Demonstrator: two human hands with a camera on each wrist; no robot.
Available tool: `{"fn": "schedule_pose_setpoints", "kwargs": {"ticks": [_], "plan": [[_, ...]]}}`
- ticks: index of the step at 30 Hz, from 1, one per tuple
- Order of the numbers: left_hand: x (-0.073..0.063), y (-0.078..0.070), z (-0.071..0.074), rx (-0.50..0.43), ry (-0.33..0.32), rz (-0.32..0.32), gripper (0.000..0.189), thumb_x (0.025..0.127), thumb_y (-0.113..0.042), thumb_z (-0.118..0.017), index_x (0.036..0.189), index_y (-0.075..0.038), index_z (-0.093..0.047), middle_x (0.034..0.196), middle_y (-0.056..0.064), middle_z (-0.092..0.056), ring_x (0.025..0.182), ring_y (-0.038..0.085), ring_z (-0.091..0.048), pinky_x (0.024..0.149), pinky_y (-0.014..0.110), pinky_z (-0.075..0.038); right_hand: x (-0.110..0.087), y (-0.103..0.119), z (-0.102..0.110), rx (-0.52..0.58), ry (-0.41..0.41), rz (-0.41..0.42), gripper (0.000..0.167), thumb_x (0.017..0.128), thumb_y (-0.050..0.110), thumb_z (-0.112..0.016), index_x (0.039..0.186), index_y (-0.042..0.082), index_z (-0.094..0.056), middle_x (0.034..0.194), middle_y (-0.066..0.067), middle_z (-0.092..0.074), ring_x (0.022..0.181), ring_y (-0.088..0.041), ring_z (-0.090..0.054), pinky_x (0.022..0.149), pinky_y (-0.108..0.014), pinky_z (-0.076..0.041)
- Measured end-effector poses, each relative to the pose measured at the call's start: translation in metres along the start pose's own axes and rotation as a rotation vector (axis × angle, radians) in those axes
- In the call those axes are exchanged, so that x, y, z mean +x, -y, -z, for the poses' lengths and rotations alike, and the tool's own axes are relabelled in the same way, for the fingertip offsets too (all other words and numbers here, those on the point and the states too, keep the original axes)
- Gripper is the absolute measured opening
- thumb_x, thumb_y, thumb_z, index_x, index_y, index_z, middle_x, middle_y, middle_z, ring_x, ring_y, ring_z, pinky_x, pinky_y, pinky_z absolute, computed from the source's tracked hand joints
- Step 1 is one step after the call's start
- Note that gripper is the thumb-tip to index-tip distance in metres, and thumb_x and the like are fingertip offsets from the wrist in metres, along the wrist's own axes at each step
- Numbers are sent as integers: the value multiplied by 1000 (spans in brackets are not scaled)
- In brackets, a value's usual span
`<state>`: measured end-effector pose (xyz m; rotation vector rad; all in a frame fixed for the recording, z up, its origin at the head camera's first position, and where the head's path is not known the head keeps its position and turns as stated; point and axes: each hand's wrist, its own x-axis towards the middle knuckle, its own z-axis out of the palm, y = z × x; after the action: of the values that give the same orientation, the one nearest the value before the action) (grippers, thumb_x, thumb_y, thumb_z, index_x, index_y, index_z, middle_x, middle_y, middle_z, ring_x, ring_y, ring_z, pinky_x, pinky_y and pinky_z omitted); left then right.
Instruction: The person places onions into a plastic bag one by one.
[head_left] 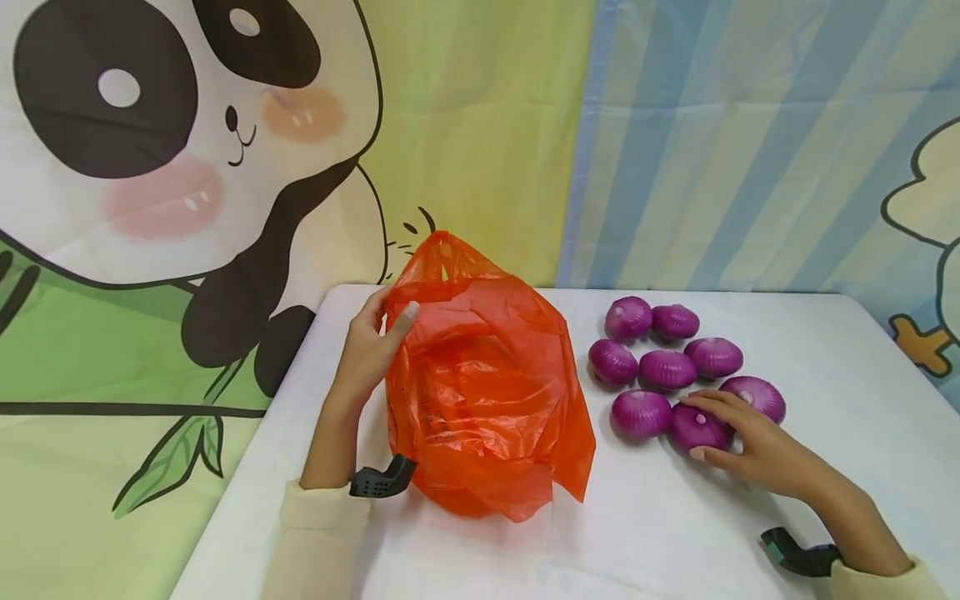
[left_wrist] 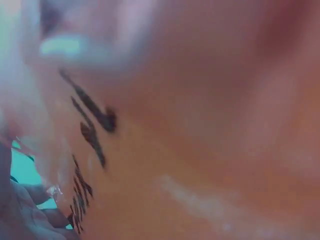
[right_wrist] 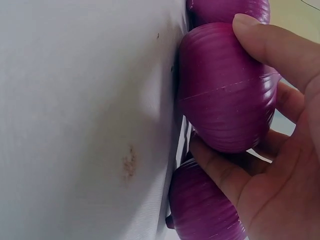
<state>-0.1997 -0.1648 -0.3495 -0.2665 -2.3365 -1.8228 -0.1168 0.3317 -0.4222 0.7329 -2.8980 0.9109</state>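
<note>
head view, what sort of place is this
Probably a staged indoor tabletop setup, perhaps for filming, though the room beyond is out of view: a cartoon panda backdrop behind a white table, with onions set out on it.

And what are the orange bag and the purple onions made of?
Orange bag: most likely thin plastic film, shiny and crinkled, a little see-through near its top.

Purple onions: glossy and ribbed, perhaps moulded plastic or foam rather than real onion. The right wrist view shows a thin, seam-like line across the held onion, but looks alone can't settle it.
</note>
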Motion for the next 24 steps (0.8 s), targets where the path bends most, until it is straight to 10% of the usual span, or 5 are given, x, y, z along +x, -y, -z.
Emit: {"fn": "schedule_pose_setpoints", "kwargs": {"ticks": [19,24], "plan": [[-3,3,-4,-22,-80,41,36,98,-33,-58,122,-7,-64,113,17,-64,93,25,-61,73,29,-55,-5,7,6,-1,-1,-84,66,80,29,-81,137,10,-53,136,-24,-46,120,-51,-42,81,-70,-42],[-2,4,-3,-27,-102,55,37,99,-34,-56,122,-7,-65,111,19,-63,92,24,-60,77,27,-54,-6,11,15,-11,-41,-54,67,79,24,-83,138,12,-54,134,-21,-49,115,-44,-46,79,-50,-54]]}}
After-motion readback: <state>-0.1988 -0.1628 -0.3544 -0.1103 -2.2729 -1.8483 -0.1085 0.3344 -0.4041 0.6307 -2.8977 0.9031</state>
